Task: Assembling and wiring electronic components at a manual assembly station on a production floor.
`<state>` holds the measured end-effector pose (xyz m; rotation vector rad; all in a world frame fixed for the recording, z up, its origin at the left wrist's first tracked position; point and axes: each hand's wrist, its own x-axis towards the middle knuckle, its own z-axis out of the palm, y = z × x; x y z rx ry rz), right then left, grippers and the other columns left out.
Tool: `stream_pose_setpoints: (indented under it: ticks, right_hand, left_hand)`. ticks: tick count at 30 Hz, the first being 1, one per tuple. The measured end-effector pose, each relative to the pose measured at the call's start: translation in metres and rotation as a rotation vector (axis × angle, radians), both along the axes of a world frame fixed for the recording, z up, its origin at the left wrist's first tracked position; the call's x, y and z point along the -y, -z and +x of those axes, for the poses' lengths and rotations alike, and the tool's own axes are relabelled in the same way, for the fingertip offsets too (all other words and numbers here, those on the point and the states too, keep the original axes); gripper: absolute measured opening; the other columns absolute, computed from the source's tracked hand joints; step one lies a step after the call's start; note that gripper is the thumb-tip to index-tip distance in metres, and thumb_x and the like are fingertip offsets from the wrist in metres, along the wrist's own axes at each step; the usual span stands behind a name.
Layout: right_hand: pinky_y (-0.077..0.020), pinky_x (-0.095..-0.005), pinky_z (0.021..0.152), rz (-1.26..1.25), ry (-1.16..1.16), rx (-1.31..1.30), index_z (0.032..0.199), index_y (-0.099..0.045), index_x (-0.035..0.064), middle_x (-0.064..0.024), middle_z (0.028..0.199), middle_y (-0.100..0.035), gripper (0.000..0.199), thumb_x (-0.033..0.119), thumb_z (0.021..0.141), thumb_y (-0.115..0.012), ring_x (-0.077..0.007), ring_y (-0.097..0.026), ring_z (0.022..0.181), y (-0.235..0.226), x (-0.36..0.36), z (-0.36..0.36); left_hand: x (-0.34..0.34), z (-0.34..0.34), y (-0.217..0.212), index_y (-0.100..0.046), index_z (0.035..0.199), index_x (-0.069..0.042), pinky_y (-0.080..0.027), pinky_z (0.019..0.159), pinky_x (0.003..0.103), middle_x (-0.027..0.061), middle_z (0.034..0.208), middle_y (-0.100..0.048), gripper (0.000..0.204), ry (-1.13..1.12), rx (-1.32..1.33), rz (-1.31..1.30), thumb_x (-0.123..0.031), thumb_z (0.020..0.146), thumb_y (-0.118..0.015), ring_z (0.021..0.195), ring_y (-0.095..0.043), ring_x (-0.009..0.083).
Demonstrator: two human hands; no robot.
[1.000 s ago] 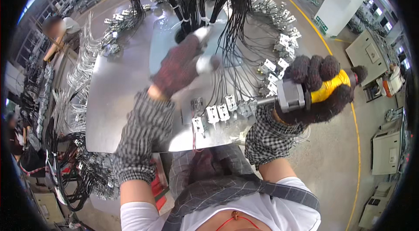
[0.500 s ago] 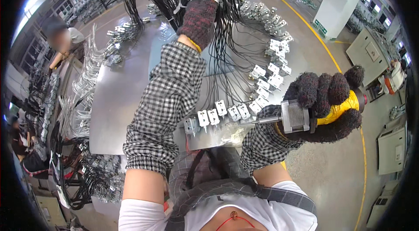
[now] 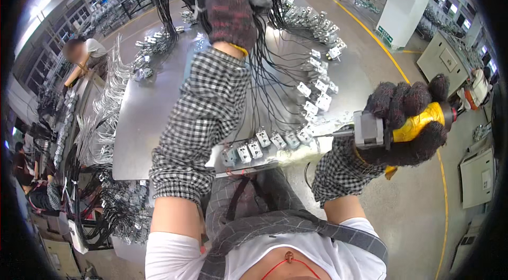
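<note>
My left hand (image 3: 228,15), in a dark knitted glove with pale fingertips, reaches to the far side of the metal table. Its fingers, partly blurred, close round a bundle of black cables (image 3: 260,57). From there the cables fan out to a curved row of small white and metal connectors (image 3: 278,140) along the table's near and right sides. My right hand (image 3: 413,105), also gloved, wraps round the yellow handle of a power screwdriver (image 3: 369,129) beyond the right edge. Its thin shaft points left, toward the connectors.
The metal table (image 3: 151,126) has more cable ends at its far left. White wires (image 3: 108,100) hang beside it, above a heap of black cables and metal parts (image 3: 124,208). At the left another person (image 3: 87,57) works at a bench. A pillar (image 3: 407,10) and cabinets (image 3: 479,174) stand right.
My left hand has shifted left and slightly farther away. The connectors on the right have slid left with the cables. My right hand and the screwdriver have moved a little to the right.
</note>
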<state>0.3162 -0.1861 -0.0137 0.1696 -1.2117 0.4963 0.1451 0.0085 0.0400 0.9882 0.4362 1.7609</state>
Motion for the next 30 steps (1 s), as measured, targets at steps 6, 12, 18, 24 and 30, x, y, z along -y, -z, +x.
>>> stream_pose_setpoints:
  ticks: [6,12,18,24,30]
  right_hand:
    - [-0.0404,-0.0339,0.062,-0.101,-0.096,-0.026,0.136,-0.045,-0.0034,-0.004,0.087,-0.049,0.055,0.027,0.092,-0.055,-0.0121,-0.047,0.066,-0.025,0.0,-0.002]
    - [-0.0519,-0.035,0.068,-0.283,-0.569,0.075,0.134,-0.046,0.0011,-0.0142,0.101,-0.058,0.057,0.034,0.09,-0.063,-0.0164,-0.055,0.07,-0.04,-0.052,-0.058]
    - [-0.0612,-0.0411,0.061,-0.656,-0.849,0.224,0.129,-0.048,0.0052,-0.0261,0.106,-0.063,0.056,0.036,0.087,-0.069,-0.0238,-0.068,0.069,-0.04,-0.079,-0.144]
    - [-0.061,-0.0428,0.065,-0.544,-1.004,0.107,0.119,-0.057,0.0051,-0.0175,0.098,-0.066,0.046,0.033,0.085,-0.071,-0.0262,-0.068,0.071,-0.036,-0.068,-0.179]
    - [-0.0568,-0.0357,0.051,-0.563,-1.029,0.126,0.147,-0.026,0.0145,-0.0205,0.097,-0.068,0.081,0.037,0.086,-0.073,-0.0274,-0.069,0.072,-0.061,-0.085,-0.167]
  left_hand:
    - [0.062,-0.039,-0.072,-0.058,0.108,0.005,-0.049,0.047,0.026,-0.0028,0.053,-0.049,0.061,0.185,-0.333,0.472,-0.053,0.099,-0.042,0.045,-0.05,0.0112]
    - [0.095,-0.141,-0.103,-0.059,0.101,-0.002,-0.033,0.039,0.025,-0.0023,0.053,-0.044,0.056,0.168,-0.144,0.377,-0.056,0.096,-0.044,0.042,-0.039,0.0088]
    - [0.154,-0.216,-0.104,-0.059,0.094,-0.005,-0.048,0.05,0.022,0.0008,0.064,-0.063,0.047,0.562,-0.414,0.355,-0.05,0.099,-0.044,0.044,-0.048,0.0056]
    - [0.223,-0.269,-0.074,-0.062,0.097,0.01,-0.047,0.034,0.017,0.0171,0.083,-0.073,0.063,0.936,-0.487,0.572,-0.051,0.098,-0.047,0.037,-0.055,0.0077]
    - [0.299,-0.254,-0.003,-0.028,0.144,0.008,-0.035,0.032,0.021,-0.0006,0.046,-0.051,0.077,0.036,-0.349,0.227,-0.046,0.096,-0.052,0.031,-0.039,0.0059]
